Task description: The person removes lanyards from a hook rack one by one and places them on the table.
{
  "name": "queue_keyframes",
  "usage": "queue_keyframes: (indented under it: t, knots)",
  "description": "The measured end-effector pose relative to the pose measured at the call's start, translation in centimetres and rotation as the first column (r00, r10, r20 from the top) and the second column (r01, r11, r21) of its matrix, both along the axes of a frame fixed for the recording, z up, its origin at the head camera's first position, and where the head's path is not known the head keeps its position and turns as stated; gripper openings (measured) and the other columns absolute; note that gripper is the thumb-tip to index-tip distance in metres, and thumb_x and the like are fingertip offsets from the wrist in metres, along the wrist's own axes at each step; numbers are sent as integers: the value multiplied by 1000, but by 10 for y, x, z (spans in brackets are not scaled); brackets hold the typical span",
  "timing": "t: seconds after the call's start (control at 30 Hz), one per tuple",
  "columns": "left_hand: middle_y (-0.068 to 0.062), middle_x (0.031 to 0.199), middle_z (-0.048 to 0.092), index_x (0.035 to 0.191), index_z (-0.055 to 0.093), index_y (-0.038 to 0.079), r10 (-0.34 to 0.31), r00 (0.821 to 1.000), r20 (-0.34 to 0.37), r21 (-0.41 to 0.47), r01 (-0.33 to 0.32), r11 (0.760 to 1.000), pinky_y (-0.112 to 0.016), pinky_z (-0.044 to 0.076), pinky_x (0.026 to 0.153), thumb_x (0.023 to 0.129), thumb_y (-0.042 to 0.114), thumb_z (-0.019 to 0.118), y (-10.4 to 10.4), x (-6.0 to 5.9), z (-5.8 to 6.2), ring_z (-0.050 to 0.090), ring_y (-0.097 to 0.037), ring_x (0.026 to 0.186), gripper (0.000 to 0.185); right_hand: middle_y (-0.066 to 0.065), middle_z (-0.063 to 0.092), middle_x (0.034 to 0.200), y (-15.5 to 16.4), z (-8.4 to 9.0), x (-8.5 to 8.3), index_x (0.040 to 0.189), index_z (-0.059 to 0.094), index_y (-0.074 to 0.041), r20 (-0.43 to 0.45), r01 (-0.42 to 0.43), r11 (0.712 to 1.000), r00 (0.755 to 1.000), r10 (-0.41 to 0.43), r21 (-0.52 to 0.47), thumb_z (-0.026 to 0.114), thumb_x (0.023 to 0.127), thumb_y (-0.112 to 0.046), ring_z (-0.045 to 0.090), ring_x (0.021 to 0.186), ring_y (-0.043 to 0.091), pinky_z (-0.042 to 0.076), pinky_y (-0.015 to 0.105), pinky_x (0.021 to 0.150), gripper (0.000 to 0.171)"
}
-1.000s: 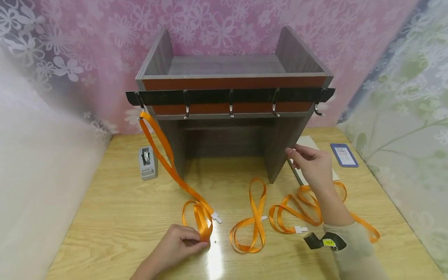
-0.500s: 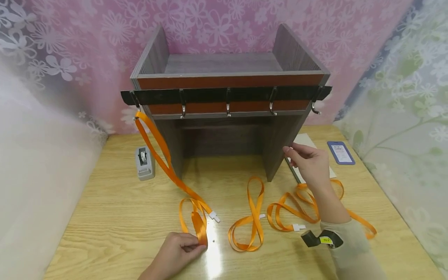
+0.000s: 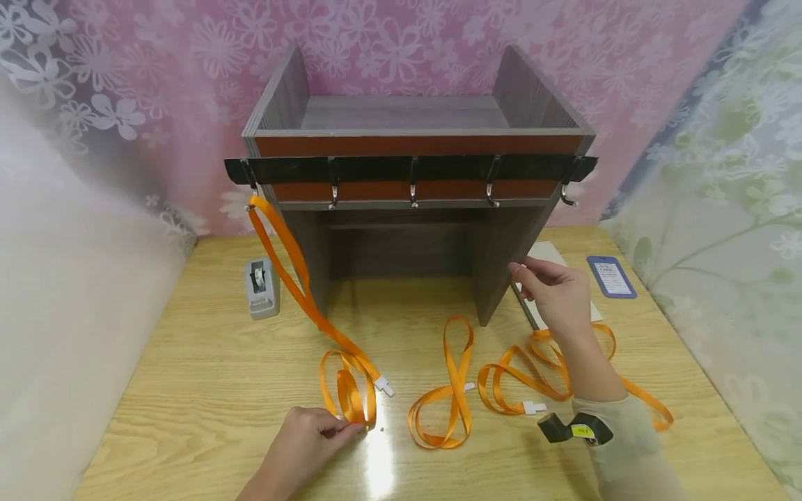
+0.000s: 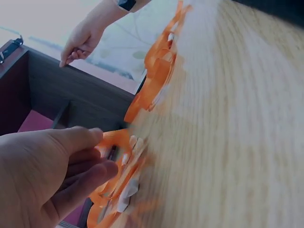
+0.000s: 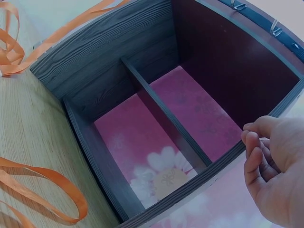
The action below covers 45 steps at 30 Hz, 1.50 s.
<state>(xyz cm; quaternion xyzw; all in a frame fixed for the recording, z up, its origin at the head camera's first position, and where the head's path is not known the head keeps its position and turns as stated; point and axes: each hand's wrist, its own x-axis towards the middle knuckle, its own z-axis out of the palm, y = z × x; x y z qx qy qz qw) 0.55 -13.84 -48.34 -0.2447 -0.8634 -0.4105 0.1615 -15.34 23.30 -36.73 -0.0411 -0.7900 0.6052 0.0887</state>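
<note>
Orange lanyard (image 3: 301, 278) hangs from the leftmost hook (image 3: 251, 182), trailing down onto the wooden table (image 3: 207, 390), and the left hand (image 3: 307, 438) pinches its looped end there. Right hand (image 3: 554, 292), fingers curled, touches the shelf's (image 3: 413, 174) right side panel.

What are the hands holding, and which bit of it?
The left hand pinches the orange lanyard at its folded lower loop on the table. The right hand holds nothing; its fingertips are at the wooden shelf's right side panel.
</note>
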Motion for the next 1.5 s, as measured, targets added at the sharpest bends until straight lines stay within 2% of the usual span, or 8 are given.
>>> queue_keyframes:
  t: [0.1,0.27,0.53,0.77,1.0,1.13,1.27,1.5]
  knots:
    - [9,65,73,71,80,15,-47,996,72,43,44,998,-4,47,50,75,11,88,0,-3,3,57,16,58,9,-12,74,72,1,2,-1,111,75,-1,-8,0,1000,1000,-1,-11,78,88,-26,59,57,4,55,15,62,34]
    - [9,71,75,76,80,18,-116,968,222,153,83,985,-11,52,51,80,18,85,1,-9,2,62,11,59,6,-11,73,71,2,4,-2,110,75,0,-34,3,1000,999,-4,-31,79,88,-25,60,56,5,55,15,63,34]
    - [2,77,76,87,80,11,-108,948,299,256,29,966,-19,57,53,83,20,82,-1,-10,-2,67,3,62,10,-15,72,70,1,-2,4,116,72,4,-33,-23,999,999,24,26,76,90,-29,61,59,6,55,15,70,42]
    - [-3,78,77,95,79,0,-22,977,214,289,-42,957,-21,58,53,80,7,83,-12,-17,9,69,0,64,17,-17,71,70,1,-4,6,117,73,2,-22,-24,999,999,25,47,75,91,-32,61,60,5,55,15,72,43]
    - [-7,79,77,103,78,2,-20,962,272,325,-73,943,-26,59,55,81,7,83,-26,-29,23,70,-7,64,24,-15,71,70,1,-3,3,116,74,-1,-24,-10,999,1000,11,48,75,90,-32,62,62,9,54,15,73,41]
    - [-9,80,77,103,79,8,40,951,307,326,-145,934,-27,59,56,80,9,84,-33,-36,30,71,-12,63,24,-14,74,74,1,-4,0,116,73,1,-39,-23,999,999,24,25,76,90,-29,61,60,7,55,15,71,40]
    - [-9,80,77,101,79,7,96,953,286,319,-190,928,-26,59,55,79,6,84,-40,-42,36,71,-12,62,23,-12,75,74,2,-5,1,115,73,4,-54,-34,999,998,33,-18,76,90,-24,61,57,8,55,16,66,37]
    - [-12,81,77,104,78,2,115,972,207,294,-174,940,-21,57,55,79,1,83,-49,-55,46,70,-11,61,25,-11,74,72,0,-4,0,112,74,4,-61,-27,998,998,24,-64,78,88,-21,60,55,6,55,16,61,36]
